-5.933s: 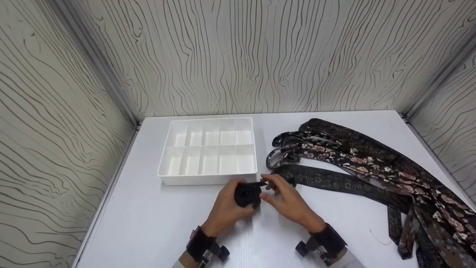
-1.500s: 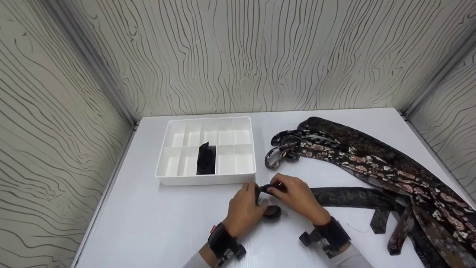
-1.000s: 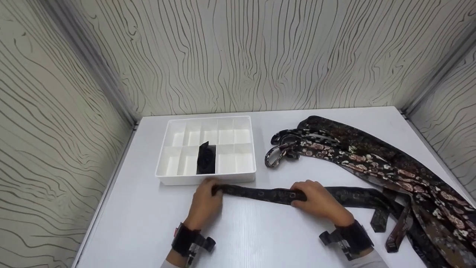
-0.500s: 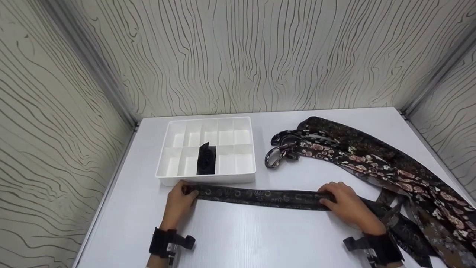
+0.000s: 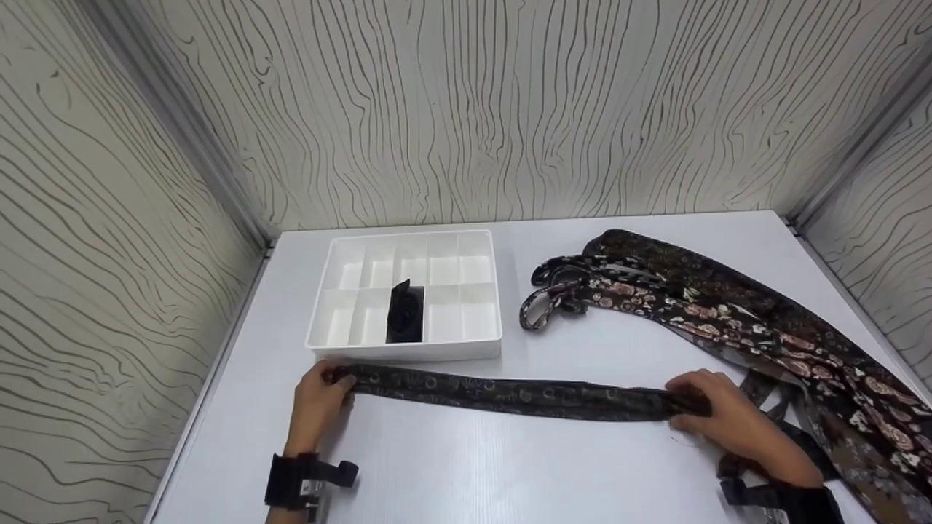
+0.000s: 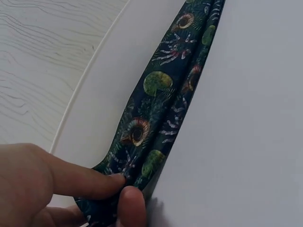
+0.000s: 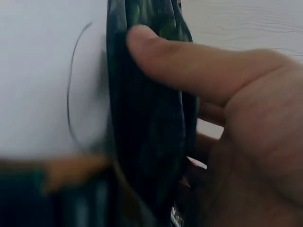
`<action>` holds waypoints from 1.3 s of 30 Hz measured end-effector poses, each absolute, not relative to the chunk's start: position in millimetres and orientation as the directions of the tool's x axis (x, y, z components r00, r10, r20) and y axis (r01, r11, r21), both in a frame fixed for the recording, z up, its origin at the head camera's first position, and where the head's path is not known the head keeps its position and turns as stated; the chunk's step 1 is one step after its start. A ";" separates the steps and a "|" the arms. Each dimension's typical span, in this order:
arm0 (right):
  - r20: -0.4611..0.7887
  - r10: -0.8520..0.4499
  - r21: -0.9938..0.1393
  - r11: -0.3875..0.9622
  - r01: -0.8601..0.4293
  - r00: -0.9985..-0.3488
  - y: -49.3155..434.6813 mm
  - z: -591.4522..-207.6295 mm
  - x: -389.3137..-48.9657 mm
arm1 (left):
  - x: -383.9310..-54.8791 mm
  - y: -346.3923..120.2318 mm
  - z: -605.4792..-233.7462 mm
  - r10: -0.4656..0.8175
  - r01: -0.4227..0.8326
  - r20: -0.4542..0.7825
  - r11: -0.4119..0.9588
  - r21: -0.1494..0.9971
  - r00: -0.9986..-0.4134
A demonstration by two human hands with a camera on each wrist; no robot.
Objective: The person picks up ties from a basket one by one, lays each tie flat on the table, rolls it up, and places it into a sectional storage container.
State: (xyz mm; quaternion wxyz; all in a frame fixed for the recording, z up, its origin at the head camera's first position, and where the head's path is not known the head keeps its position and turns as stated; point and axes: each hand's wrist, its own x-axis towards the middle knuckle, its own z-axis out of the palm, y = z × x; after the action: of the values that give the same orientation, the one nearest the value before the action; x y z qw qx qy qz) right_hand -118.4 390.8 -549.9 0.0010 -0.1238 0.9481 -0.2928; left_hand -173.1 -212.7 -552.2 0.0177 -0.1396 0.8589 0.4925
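A dark necktie (image 5: 502,397) stretches sideways in front of the white box, its shell pattern (image 6: 157,84) plain in the left wrist view. At its left end my left hand (image 5: 317,404) pinches the cloth between thumb and fingers, near the box's front left corner. Toward the right, my right hand (image 5: 728,415) grips the bunched cloth (image 7: 151,118), thumb on top and fingers behind. Beyond that hand, other ties partly hide where this one runs. A rolled black tie (image 5: 405,314) sits in a front middle compartment of the divided box (image 5: 404,352).
Several floral ties (image 5: 699,313) lie in a pile on the right of the white table (image 5: 466,473), with looped narrow ends (image 5: 537,309) toward the box. A loose thread (image 7: 69,90) lies near my right hand. Patterned walls (image 5: 466,109) enclose the table.
A rolled black tie now sits in the box. My hands have moved apart, left hand leftward and right hand rightward, drawing the dark tie out between them.
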 end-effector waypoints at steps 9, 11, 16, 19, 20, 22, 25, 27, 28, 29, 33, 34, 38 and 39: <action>-0.005 -0.079 -0.513 0.856 -0.065 -0.997 405.2 -538.6 -109.5 | -168.0 -241.9 -552.0 -0.298 -0.325 -0.200 0.467 0.823 -0.934; -0.020 -0.054 -0.501 0.864 -0.036 -0.998 408.3 -534.4 -109.7 | -167.3 -247.3 -552.0 -0.314 -0.337 -0.209 0.443 0.830 -0.926; -0.039 -0.083 -0.451 0.891 -0.056 -0.996 415.2 -531.2 -109.8 | -165.2 -258.0 -553.3 -0.343 -0.355 -0.232 0.357 0.864 -0.910; -0.060 -0.101 -0.423 0.904 -0.066 -0.993 417.3 -530.7 -109.9 | -163.7 -261.9 -554.2 -0.351 -0.363 -0.249 0.309 0.879 -0.903; -0.071 -0.100 -0.415 0.908 -0.062 -0.992 417.9 -529.4 -110.1 | -163.5 -263.0 -554.5 -0.353 -0.364 -0.253 0.297 0.883 -0.901; -0.098 -0.087 -0.415 0.909 -0.039 -0.991 419.8 -525.7 -110.3 | -163.2 -264.5 -554.3 -0.358 -0.367 -0.255 0.289 0.884 -0.898; -0.155 -0.022 -0.461 0.886 0.052 -0.988 424.7 -517.6 -108.6 | -163.5 -267.6 -553.8 -0.357 -0.366 -0.261 0.270 0.891 -0.897; -0.191 0.026 -0.505 0.855 0.121 -0.981 428.9 -513.1 -107.1 | -162.9 -270.0 -552.3 -0.364 -0.370 -0.265 0.259 0.892 -0.893; -0.207 0.049 -0.528 0.835 0.154 -0.977 430.8 -511.5 -106.7 | -162.8 -271.6 -551.8 -0.368 -0.371 -0.266 0.252 0.894 -0.891; -0.220 0.065 -0.546 0.819 0.178 -0.973 432.5 -510.8 -106.4 | -162.6 -272.9 -551.1 -0.373 -0.372 -0.266 0.248 0.895 -0.889; -0.250 0.087 -0.566 0.795 0.218 -0.964 437.1 -516.0 -108.4 | -163.1 -276.8 -550.1 -0.395 -0.386 -0.253 0.305 0.871 -0.883; -0.258 0.086 -0.566 0.794 0.222 -0.962 438.1 -518.8 -108.9 | -163.8 -277.2 -550.4 -0.397 -0.389 -0.243 0.343 0.855 -0.885; -0.261 0.087 -0.577 0.784 0.228 -0.961 442.4 -530.4 -109.1 | -166.6 -276.8 -550.8 -0.403 -0.388 -0.190 0.495 0.778 -0.895; -0.252 0.090 -0.577 0.786 0.224 -0.964 443.3 -532.1 -109.5 | -167.0 -276.5 -550.8 -0.403 -0.384 -0.179 0.512 0.768 -0.897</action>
State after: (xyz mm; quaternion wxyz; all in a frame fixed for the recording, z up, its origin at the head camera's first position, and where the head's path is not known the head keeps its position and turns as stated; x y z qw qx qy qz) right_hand -109.5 443.3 -532.1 0.1060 0.0836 0.9389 -0.3166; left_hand -167.0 -276.5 -550.8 -0.0111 -0.2262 0.8695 0.4389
